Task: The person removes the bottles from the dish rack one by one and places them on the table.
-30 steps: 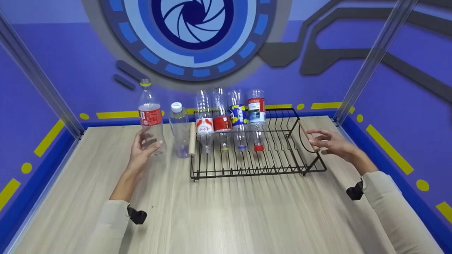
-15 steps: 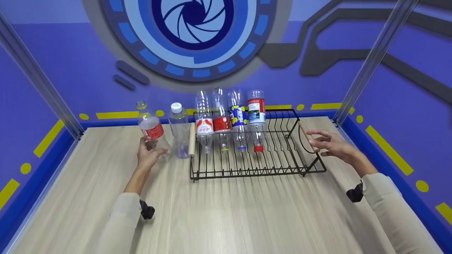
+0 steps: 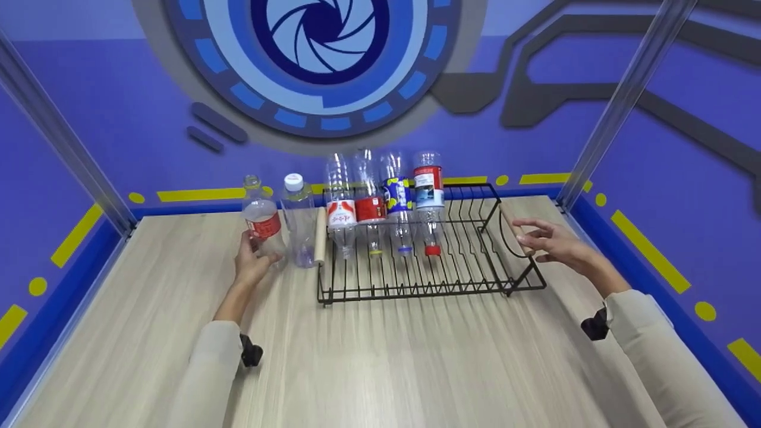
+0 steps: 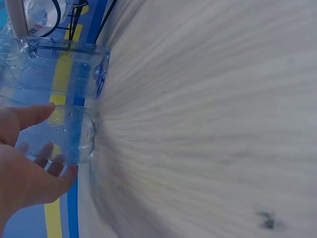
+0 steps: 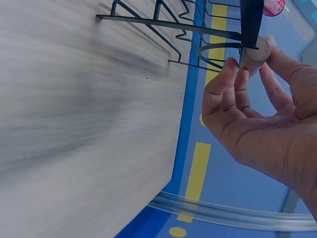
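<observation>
In the head view, my left hand [image 3: 252, 264] curls round the lower part of a clear plastic bottle [image 3: 263, 226] with a red label. Its base is on the table in the left wrist view, thumb [image 4: 37, 115] on one side and fingers on the other. Just right of it stands a clear bottle with a white cap [image 3: 294, 182], beside a black wire dish rack [image 3: 416, 291]. My right hand [image 3: 562, 245] pinches the wooden handle [image 5: 255, 55] at the rack's right end between thumb and fingertips.
Several empty bottles lean neck-down in the rack's left half: one with a red-and-white label [image 3: 342, 214], one red [image 3: 371, 209], one blue [image 3: 398, 195], one with a red cap [image 3: 432, 251]. A blue-purple wall [image 3: 119, 119] rises behind the table [image 3: 380, 356].
My left hand has moved right, bringing the red-labelled bottle down and closer to the white-capped one; its brief tilt has lessened. The right hand stays on the handle.
</observation>
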`<state>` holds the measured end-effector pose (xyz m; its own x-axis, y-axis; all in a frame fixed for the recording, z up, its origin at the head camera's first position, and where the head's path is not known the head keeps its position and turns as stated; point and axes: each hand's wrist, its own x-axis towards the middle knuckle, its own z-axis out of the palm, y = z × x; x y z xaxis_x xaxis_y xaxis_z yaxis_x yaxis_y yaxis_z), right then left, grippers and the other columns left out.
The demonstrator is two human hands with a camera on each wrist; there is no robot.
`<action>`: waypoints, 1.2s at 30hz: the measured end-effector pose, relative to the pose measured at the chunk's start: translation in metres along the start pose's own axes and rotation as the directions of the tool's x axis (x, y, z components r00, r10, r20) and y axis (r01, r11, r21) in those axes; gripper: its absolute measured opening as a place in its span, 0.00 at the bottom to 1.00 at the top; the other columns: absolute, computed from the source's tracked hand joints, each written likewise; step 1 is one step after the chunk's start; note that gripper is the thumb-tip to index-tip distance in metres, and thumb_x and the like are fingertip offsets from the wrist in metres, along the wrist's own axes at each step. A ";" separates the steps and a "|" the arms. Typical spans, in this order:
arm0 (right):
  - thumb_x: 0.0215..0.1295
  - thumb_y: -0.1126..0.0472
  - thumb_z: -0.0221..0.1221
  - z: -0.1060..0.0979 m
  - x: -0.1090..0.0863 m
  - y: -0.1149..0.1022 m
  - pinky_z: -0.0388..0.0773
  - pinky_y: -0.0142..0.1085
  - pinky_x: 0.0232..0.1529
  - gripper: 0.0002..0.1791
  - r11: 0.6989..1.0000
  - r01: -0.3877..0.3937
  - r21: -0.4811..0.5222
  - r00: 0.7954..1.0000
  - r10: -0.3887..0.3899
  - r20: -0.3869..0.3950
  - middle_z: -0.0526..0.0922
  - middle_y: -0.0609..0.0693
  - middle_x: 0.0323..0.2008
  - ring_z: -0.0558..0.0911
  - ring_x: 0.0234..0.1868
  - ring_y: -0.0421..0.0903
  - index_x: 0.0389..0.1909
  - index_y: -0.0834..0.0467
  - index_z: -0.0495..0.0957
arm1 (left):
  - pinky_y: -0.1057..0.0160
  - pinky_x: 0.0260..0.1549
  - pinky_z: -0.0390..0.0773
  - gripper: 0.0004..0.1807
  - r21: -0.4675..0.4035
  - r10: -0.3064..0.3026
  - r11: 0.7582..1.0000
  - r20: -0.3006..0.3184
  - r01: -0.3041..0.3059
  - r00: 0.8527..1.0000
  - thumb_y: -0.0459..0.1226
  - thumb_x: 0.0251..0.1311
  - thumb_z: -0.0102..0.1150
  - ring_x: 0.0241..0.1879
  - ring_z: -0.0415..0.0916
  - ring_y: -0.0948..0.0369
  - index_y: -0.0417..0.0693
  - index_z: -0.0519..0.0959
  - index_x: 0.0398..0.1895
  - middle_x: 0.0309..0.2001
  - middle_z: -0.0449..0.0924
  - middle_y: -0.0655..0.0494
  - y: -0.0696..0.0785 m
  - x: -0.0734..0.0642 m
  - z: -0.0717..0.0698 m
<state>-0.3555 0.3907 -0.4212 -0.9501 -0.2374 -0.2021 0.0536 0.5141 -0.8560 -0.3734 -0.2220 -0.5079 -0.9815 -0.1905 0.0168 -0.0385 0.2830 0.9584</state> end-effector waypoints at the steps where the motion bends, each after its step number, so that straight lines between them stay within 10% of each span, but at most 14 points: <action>1: 0.76 0.49 0.58 0.000 0.000 0.000 0.80 0.34 0.43 0.36 1.000 0.004 -0.014 1.000 -0.004 -0.004 0.74 0.56 0.61 0.82 0.44 0.39 0.78 0.56 0.60 | 0.41 0.74 0.61 0.40 -0.001 -0.001 1.000 0.008 0.001 1.000 0.24 0.61 0.60 0.78 0.54 0.39 0.40 0.52 0.75 0.75 0.59 0.32 0.000 0.000 0.000; 12: 0.77 0.51 0.57 0.001 -0.002 -0.005 0.81 0.33 0.41 0.33 0.997 0.023 -0.071 1.000 -0.024 -0.017 0.71 0.69 0.64 0.82 0.44 0.41 0.77 0.58 0.61 | 0.42 0.76 0.58 0.42 0.030 -0.003 1.000 0.015 0.002 1.000 0.26 0.60 0.61 0.77 0.54 0.37 0.37 0.52 0.76 0.75 0.59 0.30 0.000 -0.001 0.004; 24: 0.75 0.51 0.59 0.003 0.005 -0.007 0.81 0.33 0.37 0.33 0.996 0.027 -0.087 0.999 -0.029 -0.020 0.77 0.58 0.54 0.82 0.39 0.37 0.75 0.58 0.64 | 0.41 0.72 0.62 0.44 0.063 -0.130 0.989 -0.021 0.131 0.991 0.33 0.63 0.60 0.74 0.57 0.37 0.33 0.48 0.78 0.74 0.56 0.28 0.014 -0.029 -0.009; 29: 0.75 0.53 0.59 0.002 0.008 -0.008 0.79 0.31 0.34 0.32 0.998 0.009 -0.063 1.000 -0.010 -0.014 0.78 0.49 0.43 0.81 0.35 0.35 0.75 0.59 0.64 | 0.45 0.67 0.66 0.37 0.015 -0.179 0.984 0.066 0.178 0.982 0.37 0.71 0.54 0.70 0.61 0.41 0.34 0.51 0.76 0.73 0.58 0.31 0.024 -0.054 -0.008; 36: 0.74 0.52 0.60 -0.003 0.005 -0.008 0.80 0.33 0.36 0.34 0.997 -0.018 -0.078 1.000 0.019 0.005 0.79 0.46 0.44 0.83 0.37 0.35 0.76 0.58 0.63 | 0.58 0.48 0.76 0.28 0.013 -0.081 0.997 0.282 0.081 0.956 0.45 0.78 0.48 0.55 0.74 0.52 0.42 0.59 0.74 0.63 0.71 0.38 0.038 -0.086 0.008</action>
<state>-0.3610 0.3879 -0.4144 -0.9474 -0.2319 -0.2208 0.0471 0.5809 -0.8126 -0.2916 -0.1878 -0.4755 -0.9881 0.0597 -0.1419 -0.1200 0.2785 0.9529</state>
